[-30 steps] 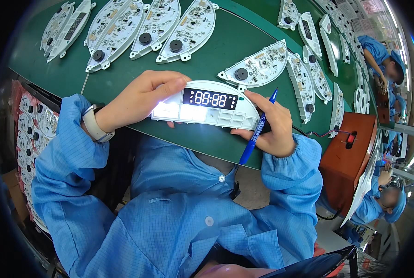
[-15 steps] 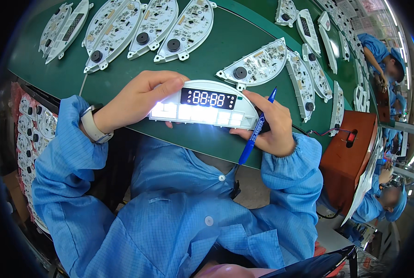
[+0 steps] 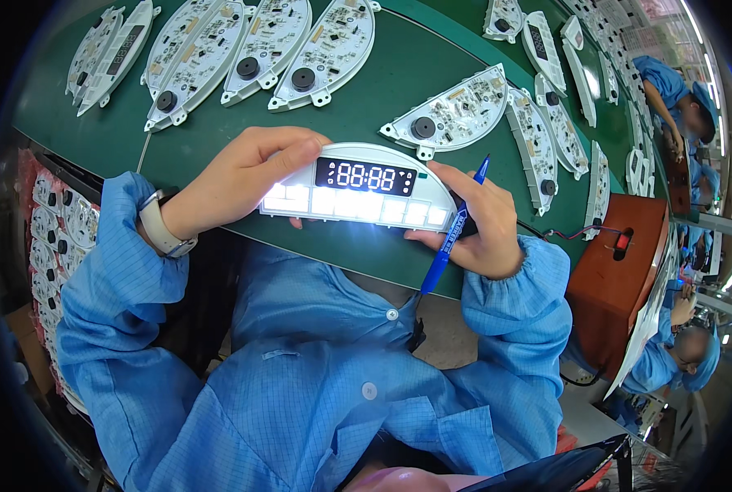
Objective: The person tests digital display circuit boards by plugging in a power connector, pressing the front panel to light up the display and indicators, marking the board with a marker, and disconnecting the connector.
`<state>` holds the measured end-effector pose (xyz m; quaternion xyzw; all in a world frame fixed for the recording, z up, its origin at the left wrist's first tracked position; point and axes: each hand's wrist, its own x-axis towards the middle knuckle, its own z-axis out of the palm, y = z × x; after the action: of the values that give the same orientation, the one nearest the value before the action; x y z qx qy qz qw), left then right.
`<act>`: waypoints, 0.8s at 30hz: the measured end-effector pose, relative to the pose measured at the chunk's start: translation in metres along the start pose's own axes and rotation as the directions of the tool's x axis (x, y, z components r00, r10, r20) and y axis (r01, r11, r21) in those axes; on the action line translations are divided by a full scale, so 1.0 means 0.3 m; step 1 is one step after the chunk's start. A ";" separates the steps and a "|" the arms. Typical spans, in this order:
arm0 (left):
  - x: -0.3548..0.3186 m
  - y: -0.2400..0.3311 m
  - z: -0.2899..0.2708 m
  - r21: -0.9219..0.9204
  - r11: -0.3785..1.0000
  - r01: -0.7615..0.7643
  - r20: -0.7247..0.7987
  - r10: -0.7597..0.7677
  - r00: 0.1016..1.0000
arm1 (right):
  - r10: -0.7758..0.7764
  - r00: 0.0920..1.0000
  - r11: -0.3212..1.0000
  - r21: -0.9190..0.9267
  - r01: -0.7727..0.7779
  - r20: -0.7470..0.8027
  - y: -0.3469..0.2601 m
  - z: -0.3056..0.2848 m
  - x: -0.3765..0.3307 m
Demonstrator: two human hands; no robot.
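The lit display panel (image 3: 358, 182) is lying between the two hands, just above the near part of the green desk (image 3: 358, 123). Its long axis is running from left to right across the person's front, with the right end dipping slightly toward the body. Its curved edge is facing away from the person and its straight edge is facing the body. Neither hand is nearer than the other, since both are touching it.

The left hand (image 3: 247, 176) is clamping the panel's left end, its thumb pressing near the upper corner while a fingertip is showing beneath the straight edge. The right hand (image 3: 485, 225) is closing around the panel's right end, its fingers resting at the curved edge and its thumb lying by the lower corner. That hand is also holding a blue marker pen (image 3: 436, 271), which is slanting just beside the panel's right end, crossing the panel's long axis steeply.

Beyond the panel, toward its right end, a half-moon circuit board (image 3: 464, 107) is lying apart from it. To the panel's far right, a brown box (image 3: 608, 283) is standing well apart.
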<state>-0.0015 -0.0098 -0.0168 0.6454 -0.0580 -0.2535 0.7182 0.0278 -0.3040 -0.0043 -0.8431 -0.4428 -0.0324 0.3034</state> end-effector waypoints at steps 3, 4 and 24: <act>-0.002 -0.001 0.001 -0.028 1.000 -0.006 -0.009 0.005 1.000 | -0.011 1.000 1.000 0.008 0.011 0.000 0.002 0.000 -0.002; -0.002 0.001 0.001 -0.032 1.000 0.000 -0.006 0.000 1.000 | -0.020 1.000 1.000 0.004 0.020 0.000 0.003 0.000 -0.003; -0.003 0.016 0.008 -0.005 1.000 0.012 -0.002 -0.012 1.000 | -0.002 1.000 1.000 0.017 0.001 0.009 0.004 0.001 -0.004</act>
<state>-0.0018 -0.0112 -0.0115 0.6443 -0.0527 -0.2574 0.7182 0.0279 -0.3053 -0.0055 -0.8402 -0.4451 -0.0248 0.3086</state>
